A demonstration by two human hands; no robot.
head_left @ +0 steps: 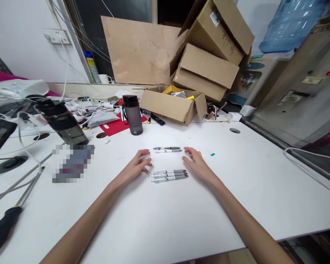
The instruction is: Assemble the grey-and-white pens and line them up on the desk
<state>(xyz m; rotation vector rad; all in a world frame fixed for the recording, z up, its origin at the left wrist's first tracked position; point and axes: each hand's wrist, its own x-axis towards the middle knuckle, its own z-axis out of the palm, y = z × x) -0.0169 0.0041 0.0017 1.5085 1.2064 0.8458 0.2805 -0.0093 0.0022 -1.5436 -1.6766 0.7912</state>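
Note:
Three grey-and-clear pens (169, 175) lie side by side on the white table (165, 216) between my hands. Two more pens (167, 149) lie a little farther back, also side by side. My left hand (137, 164) rests on the table just left of the near pens, fingers loosely curved and apart, holding nothing. My right hand (195, 162) rests to the right of the pens, fingers stretched out and empty. Neither hand touches a pen.
A grey water bottle (132, 114) stands behind the pens. A dark bottle (62, 123) stands at the left near cables. An open cardboard box (172, 104) and stacked boxes (211, 58) fill the back. A black-handled screwdriver (2, 229) lies at the near left edge.

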